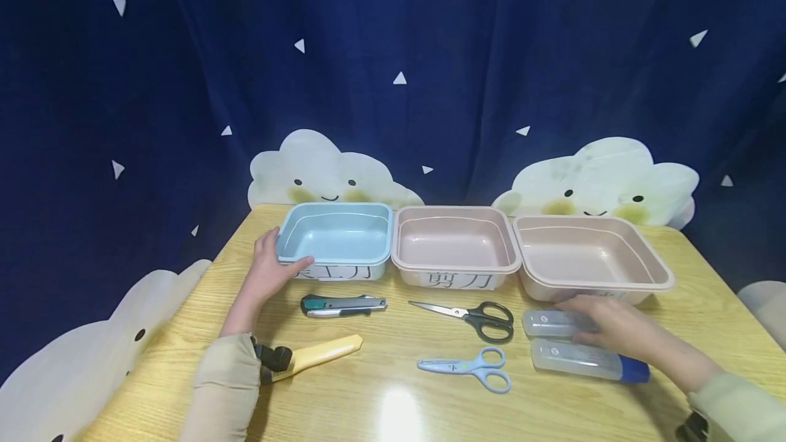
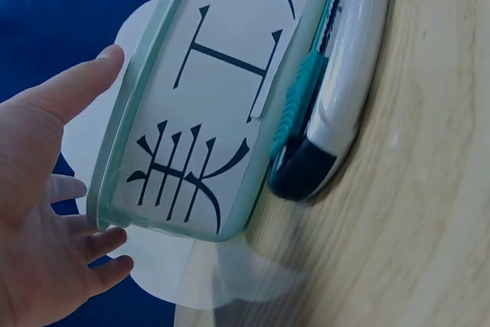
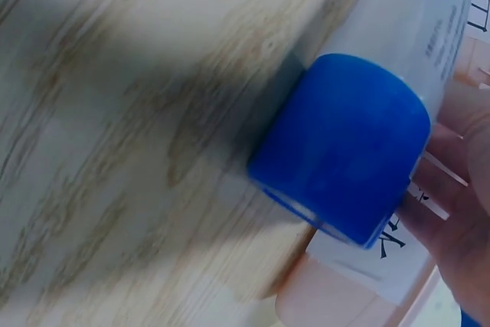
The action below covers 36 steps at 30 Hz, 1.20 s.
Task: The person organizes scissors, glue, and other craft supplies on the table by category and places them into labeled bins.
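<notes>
My left hand point(image 1: 273, 268) is at the left end of a light blue bin point(image 1: 334, 271), its thumb by the front rim and its fingers round the left corner. In the left wrist view the fingers are loosely spread beside the bin's labelled front. My right hand point(image 1: 608, 326) reaches over the farther of two clear glue bottles point(image 1: 549, 323), thumb on the near side and fingers on the far side, hiding its cap end. The nearer glue bottle point(image 1: 577, 360) lies alongside; its blue cap point(image 3: 344, 147) fills the middle of the right wrist view.
Two pink bins point(image 1: 457, 270) point(image 1: 589, 285) stand right of the blue one. Before them lie a green and grey utility knife point(image 1: 344, 305), a yellow utility knife point(image 1: 325, 353), black-handled scissors point(image 1: 485, 319) and light blue scissors point(image 1: 469, 365). A dark blue curtain point(image 1: 393, 53) hangs behind the table.
</notes>
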{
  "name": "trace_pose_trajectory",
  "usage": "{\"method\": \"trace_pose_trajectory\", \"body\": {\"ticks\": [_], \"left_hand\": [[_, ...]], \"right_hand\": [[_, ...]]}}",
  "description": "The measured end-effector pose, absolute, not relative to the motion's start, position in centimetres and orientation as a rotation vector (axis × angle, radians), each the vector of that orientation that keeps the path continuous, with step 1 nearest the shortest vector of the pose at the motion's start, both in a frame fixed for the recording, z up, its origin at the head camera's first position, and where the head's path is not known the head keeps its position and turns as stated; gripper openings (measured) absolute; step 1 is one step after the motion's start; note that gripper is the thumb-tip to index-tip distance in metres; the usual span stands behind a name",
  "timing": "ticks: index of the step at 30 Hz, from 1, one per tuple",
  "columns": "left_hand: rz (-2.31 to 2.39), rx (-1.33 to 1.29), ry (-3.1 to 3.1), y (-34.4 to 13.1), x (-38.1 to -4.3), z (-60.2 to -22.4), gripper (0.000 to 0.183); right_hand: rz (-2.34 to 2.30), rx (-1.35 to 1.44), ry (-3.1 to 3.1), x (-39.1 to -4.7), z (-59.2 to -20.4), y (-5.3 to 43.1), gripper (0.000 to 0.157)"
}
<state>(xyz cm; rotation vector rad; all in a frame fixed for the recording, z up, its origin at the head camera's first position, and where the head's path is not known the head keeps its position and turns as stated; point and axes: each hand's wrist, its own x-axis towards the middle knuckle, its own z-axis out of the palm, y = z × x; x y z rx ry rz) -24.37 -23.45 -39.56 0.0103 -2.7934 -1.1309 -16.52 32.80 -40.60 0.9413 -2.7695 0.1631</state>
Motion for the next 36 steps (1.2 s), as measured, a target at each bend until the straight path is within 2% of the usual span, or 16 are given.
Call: {"method": "trace_pose_trajectory", "body": {"ticks": [14, 18, 26, 31, 36], "left_hand": [[-1.308, 0.151, -2.750, -23.7, -24.7, -40.6, 0.104], [-1.419, 0.123, -2.669, -23.7, -24.8, -41.0, 0.103], [-1.567, 0.170, -2.597, -23.5, -24.8, -41.6, 0.106], [-1.629, 0.202, -2.568, -23.3, -24.6, -41.5, 0.106], [-1.662, 0.206, -2.525, -23.2, -24.7, -41.8, 0.104]], "right_hand": [[0.162, 1.010, -2.605, -16.1, -40.0, 32.2, 0.046], [0.147, 1.021, -2.570, -15.8, -39.1, 32.0, 0.045], [0.098, 1.093, -2.472, -15.6, -36.9, 31.1, 0.054], [0.081, 1.056, -2.522, -15.4, -35.7, 30.0, 0.046], [0.067, 1.043, -2.553, -15.8, -34.6, 28.7, 0.044]]}}
